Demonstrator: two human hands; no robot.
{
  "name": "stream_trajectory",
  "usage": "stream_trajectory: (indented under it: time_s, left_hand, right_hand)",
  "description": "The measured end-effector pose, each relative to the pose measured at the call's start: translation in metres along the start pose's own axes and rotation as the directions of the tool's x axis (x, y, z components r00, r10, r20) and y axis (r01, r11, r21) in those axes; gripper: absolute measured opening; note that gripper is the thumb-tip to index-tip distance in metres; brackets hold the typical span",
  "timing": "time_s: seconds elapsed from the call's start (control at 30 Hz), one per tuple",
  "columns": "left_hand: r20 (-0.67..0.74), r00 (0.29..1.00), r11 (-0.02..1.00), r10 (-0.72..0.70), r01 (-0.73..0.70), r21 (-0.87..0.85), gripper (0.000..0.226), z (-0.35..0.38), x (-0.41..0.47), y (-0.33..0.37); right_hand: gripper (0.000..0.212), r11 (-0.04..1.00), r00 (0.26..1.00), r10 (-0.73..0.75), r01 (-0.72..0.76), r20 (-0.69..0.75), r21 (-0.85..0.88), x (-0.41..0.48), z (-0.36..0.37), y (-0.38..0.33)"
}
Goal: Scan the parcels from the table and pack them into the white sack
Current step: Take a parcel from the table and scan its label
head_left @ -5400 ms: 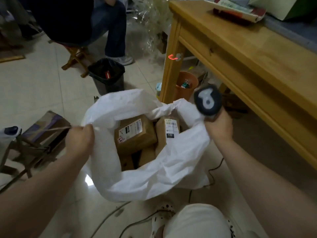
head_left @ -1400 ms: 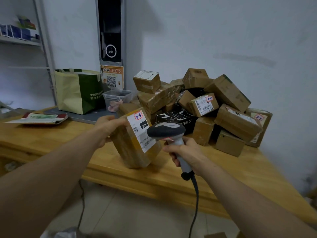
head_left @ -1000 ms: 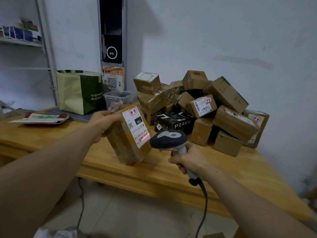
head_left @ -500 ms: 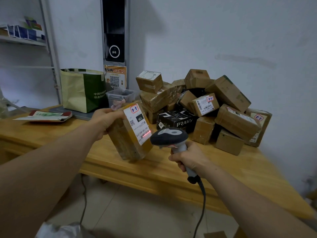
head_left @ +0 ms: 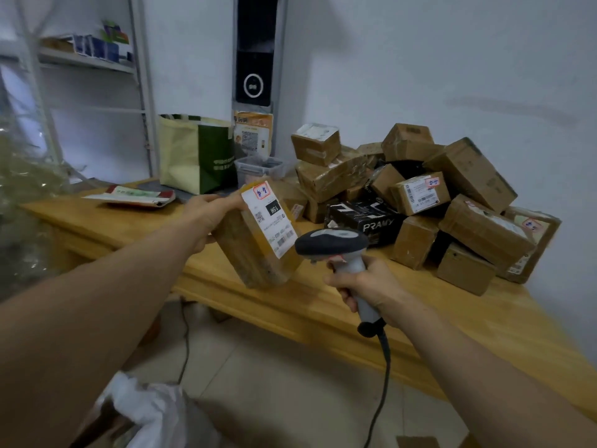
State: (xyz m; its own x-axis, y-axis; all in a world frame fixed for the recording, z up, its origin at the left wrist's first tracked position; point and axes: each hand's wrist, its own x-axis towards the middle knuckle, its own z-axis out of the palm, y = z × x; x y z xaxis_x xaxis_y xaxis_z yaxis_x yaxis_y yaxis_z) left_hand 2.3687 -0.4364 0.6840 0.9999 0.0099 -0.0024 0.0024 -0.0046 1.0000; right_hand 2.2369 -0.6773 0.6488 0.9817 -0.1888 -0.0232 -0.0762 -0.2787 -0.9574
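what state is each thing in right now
left hand, grips parcel
right hand, grips scanner
parcel, tilted, label toward scanner
scanner, head near label
sack, crumpled on floor, partly in view
pile, heaped on table

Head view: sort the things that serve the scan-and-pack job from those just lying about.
Job: brown cardboard parcel in left hand; grey handheld barcode scanner in right hand; heap of brown cardboard parcels; crumpled white sack.
Idle: green-and-cream tote bag; clear plastic tub; flat red-edged packet.
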Motion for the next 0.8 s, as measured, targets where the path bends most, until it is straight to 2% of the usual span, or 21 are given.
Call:
stream_trajectory:
  time_s: [0.1,0.17,0.27,0.43,0.5,0.57,0.63,0.7,0.8]
  left_hand:
    - [-0.099,0.993,0.996,-0.067,0.06,-0.071,0.086,-0.042,-0.014,-0.016]
    - [-0.226,0.964,0.986,-0.139,0.115,-0.118,0.095,-0.08,-0.027,-0.033]
    - [-0.406,0.885,0.972,-0.23,0.188,-0.141,0.103,-0.142,-0.047,-0.071]
    - [-0.615,0.735,0.951,-0.285,0.295,-0.089,0.091,-0.234,-0.089,-0.158]
    - [-0.654,0.683,0.91,-0.326,0.414,-0.021,0.093,-0.263,-0.103,-0.194]
    - [-0.715,0.612,0.82,-0.338,0.564,0.094,0.094,-0.28,-0.115,-0.222]
    - [-0.736,0.581,0.722,-0.347,0.667,0.186,0.091,-0.286,-0.123,-0.241]
    - [-0.709,0.602,0.633,-0.368,0.72,0.282,0.075,-0.285,-0.128,-0.258]
    - [-0.513,0.751,0.579,-0.417,0.654,0.486,0.041,-0.276,-0.132,-0.271]
  right_hand:
    - [0.03,0.999,0.995,-0.005,0.001,0.096,0.043,0.0,0.028,-0.001]
    - [0.031,1.0,0.985,0.012,-0.017,0.174,0.025,0.001,0.056,0.002]
    - [0.025,0.999,0.964,0.053,-0.051,0.26,-0.014,0.0,0.104,0.009]
    - [0.016,0.989,0.922,0.137,-0.106,0.363,-0.105,-0.003,0.18,0.032]
    - [0.015,0.979,0.906,0.171,-0.112,0.387,-0.169,-0.003,0.204,0.043]
    - [0.017,0.972,0.893,0.186,-0.105,0.41,-0.211,-0.002,0.221,0.054]
    - [0.017,0.971,0.884,0.193,-0.109,0.425,-0.214,-0.001,0.231,0.063]
    - [0.017,0.967,0.881,0.209,-0.123,0.424,-0.221,0.001,0.236,0.068]
    - [0.018,0.96,0.886,0.238,-0.151,0.398,-0.236,0.002,0.233,0.073]
